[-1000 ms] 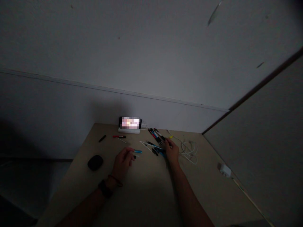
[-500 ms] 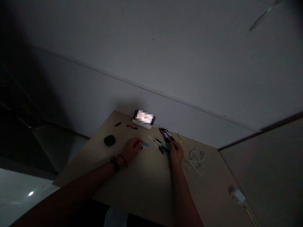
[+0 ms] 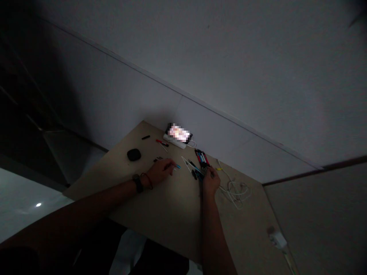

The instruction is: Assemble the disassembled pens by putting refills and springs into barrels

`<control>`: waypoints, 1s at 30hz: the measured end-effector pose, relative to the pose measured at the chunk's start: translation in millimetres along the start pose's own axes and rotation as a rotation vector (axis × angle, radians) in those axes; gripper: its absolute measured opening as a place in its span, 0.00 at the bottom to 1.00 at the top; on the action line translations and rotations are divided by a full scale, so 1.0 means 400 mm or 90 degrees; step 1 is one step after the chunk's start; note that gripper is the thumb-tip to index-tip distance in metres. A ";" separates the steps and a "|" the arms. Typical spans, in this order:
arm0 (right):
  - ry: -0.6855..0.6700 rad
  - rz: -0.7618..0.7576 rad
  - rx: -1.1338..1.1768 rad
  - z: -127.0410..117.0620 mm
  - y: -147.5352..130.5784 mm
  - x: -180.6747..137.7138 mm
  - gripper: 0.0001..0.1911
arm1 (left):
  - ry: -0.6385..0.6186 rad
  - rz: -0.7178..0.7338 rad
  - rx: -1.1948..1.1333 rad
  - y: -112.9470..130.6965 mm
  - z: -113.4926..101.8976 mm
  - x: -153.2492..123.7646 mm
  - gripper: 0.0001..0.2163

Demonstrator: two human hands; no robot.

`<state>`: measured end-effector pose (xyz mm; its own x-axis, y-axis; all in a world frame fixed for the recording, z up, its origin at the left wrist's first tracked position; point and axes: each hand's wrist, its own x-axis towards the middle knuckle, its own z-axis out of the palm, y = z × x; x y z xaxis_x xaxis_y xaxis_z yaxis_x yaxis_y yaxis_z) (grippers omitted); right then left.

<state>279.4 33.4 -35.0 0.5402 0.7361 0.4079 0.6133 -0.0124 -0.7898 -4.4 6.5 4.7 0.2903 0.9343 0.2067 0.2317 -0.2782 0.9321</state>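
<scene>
My left hand [image 3: 162, 170] is over the middle of the table, fingers closed. A small blue pen piece [image 3: 178, 166] pokes out at its fingertips. My right hand [image 3: 211, 181] is closed with fingertips pinched, and what they hold is too dark to make out. Just beyond it lies a row of red, blue, white and black pens [image 3: 202, 158]. Loose dark and blue pen parts [image 3: 194, 174] and thin white sticks [image 3: 187, 165] lie between the two hands. Several small dark pieces [image 3: 157, 159] show behind my left hand.
A lit phone [image 3: 179, 133] leans on a white stand [image 3: 174, 142] by the wall. A red and black pen part [image 3: 162, 143], a black stick-like piece [image 3: 146, 137] and a black rounded case [image 3: 133, 154] are at left. A white cable [image 3: 235, 191] coils at right, near a white plug [image 3: 277, 237].
The view has tilted, so the table sits higher in the picture. My left hand has shifted slightly, uncovering small dark pieces behind it. My right hand stays near the pens.
</scene>
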 end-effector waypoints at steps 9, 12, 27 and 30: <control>-0.005 0.000 -0.007 -0.005 -0.014 -0.005 0.20 | -0.089 0.070 0.130 -0.001 0.011 -0.012 0.10; 0.008 0.005 0.031 -0.006 -0.019 -0.003 0.19 | -0.131 0.119 0.195 0.003 0.016 -0.018 0.10; -0.180 -0.005 0.128 0.015 -0.161 -0.079 0.23 | -0.145 0.067 0.041 0.023 0.011 -0.028 0.12; -0.327 -0.032 0.115 0.034 -0.184 -0.115 0.18 | -0.137 0.070 0.045 0.032 0.007 -0.025 0.12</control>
<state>201.5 9.4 -1.7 0.1342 0.9690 0.2076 0.4983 0.1151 -0.8593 -1.8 -6.8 13.9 0.5072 0.8305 0.2304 0.2493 -0.3973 0.8832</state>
